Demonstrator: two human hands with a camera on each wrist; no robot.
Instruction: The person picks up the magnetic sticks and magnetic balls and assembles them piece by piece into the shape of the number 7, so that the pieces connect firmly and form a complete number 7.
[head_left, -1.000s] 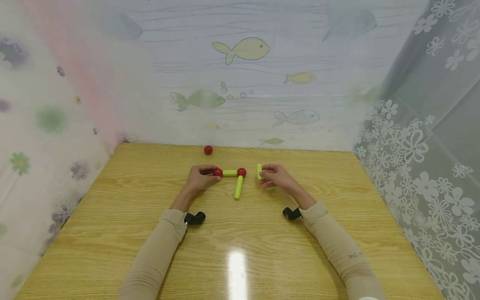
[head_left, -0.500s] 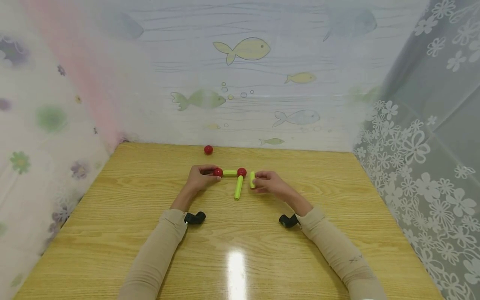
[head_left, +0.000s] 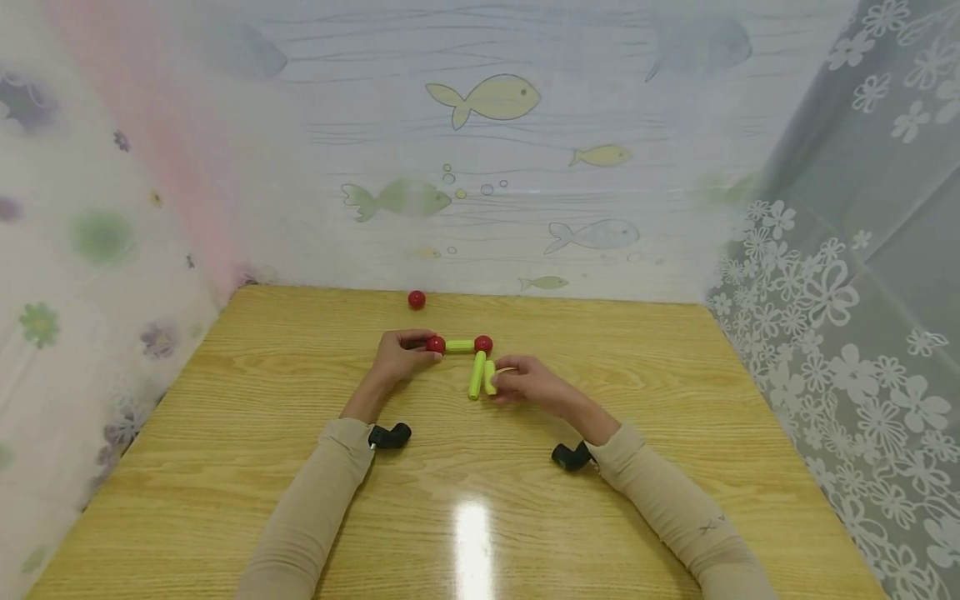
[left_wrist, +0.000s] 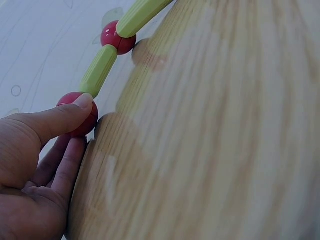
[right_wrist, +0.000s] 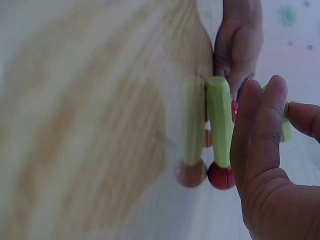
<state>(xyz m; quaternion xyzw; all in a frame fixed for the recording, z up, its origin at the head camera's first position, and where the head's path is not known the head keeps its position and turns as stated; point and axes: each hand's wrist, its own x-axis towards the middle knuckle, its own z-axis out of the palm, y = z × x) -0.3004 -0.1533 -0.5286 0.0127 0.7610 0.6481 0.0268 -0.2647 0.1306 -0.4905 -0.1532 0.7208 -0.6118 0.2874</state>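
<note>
My left hand [head_left: 399,356] pinches a red ball [left_wrist: 80,112] between thumb and fingers at the left end of a joined piece. From that ball a short yellow-green rod [head_left: 460,346] runs right to a second red ball [head_left: 483,343]. A longer yellow-green rod [head_left: 476,377] reaches from the second ball toward the near side, its other end free. My right hand [head_left: 534,385] pinches another short yellow-green rod [head_left: 491,377] just right of the longer one; whether they touch I cannot tell. In the right wrist view, fingers largely cover this held rod [right_wrist: 286,127].
A loose red ball [head_left: 417,300] lies near the far edge of the wooden table [head_left: 480,467]. Printed curtains hang behind and on both sides. A black wrist camera [head_left: 390,436] sits at the left cuff, another camera [head_left: 572,456] at the right.
My right hand has moved left and toward the near side with its short rod, coming beside the longer rod. The left hand and the joined piece have stayed put.
</note>
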